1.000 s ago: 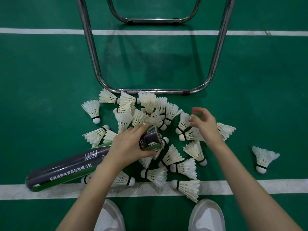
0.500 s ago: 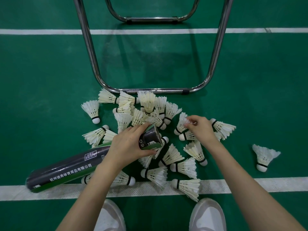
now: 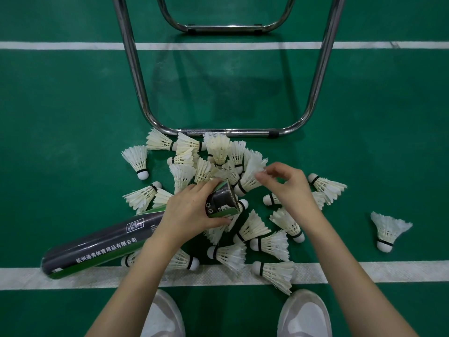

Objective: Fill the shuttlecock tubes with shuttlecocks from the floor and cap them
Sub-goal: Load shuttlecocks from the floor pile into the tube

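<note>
White feathered shuttlecock (image 3: 250,175) now lifted off the heap, pinched at the feather tips by right hand (image 3: 289,188), cork aimed at the mouth of the dark green-trimmed cardboard tube (image 3: 109,242) gripped by left hand (image 3: 192,210): insertion next, probably. Tube interior hidden; fill level unknowable. No cap visible.

The dark tube (image 3: 102,246) is showing white Chinese print, "杭州迪弗体育用品有限公司", along its side, a small boxed label above it, and a recycling sign near its mouth.

Dark tube (image 3: 102,244) slanted across scattered white shuttlecocks (image 3: 267,244), mouth uncapped
</note>
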Tool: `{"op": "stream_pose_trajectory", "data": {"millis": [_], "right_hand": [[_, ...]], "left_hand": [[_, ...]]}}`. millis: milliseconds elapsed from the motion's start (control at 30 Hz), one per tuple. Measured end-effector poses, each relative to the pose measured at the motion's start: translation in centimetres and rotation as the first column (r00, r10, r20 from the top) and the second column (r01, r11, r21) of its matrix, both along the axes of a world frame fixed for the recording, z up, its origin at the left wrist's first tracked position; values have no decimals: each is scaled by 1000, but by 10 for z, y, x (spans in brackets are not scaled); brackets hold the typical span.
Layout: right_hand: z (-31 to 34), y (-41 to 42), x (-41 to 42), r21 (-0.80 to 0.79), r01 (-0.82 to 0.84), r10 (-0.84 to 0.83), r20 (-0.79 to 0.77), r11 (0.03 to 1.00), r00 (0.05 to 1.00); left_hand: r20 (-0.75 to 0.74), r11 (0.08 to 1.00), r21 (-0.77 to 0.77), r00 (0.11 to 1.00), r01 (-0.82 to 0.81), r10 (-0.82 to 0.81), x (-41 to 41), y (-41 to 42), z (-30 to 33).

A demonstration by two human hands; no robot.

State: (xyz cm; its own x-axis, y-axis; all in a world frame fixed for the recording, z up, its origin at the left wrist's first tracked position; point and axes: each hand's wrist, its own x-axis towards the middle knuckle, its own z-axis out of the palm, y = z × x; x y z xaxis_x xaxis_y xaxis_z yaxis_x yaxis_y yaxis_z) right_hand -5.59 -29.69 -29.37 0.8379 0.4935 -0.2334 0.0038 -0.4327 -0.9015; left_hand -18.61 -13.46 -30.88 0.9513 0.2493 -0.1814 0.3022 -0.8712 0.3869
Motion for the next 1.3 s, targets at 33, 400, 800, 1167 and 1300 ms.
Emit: {"op": "stream_pose_trajectory", "data": {"millis": [33,400,800,1167,1300], "right_hand": [[-1,2,-4,43,-6,8,-44,999,999],[-16,16,-46,221,20,65,-371,975,926],[-15,19,-52,247,-78,167,-364,966,916],[-19,24,-56,236,-161,245,-387,958,889],[-23,22,-57,234,-183,267,-406,955,874]], "left_hand": [[1,1000,1,1000,-1,1,0,0,0],[18,1000,22,1000,-12,11,2,0,-1],[28,1000,29,1000,0,-1,0,-2,-7],[1,999,32,1000,6,-6,-1,-6,-6],[22,1000,18,1000,21,-22,-3,-8,-10]]}}
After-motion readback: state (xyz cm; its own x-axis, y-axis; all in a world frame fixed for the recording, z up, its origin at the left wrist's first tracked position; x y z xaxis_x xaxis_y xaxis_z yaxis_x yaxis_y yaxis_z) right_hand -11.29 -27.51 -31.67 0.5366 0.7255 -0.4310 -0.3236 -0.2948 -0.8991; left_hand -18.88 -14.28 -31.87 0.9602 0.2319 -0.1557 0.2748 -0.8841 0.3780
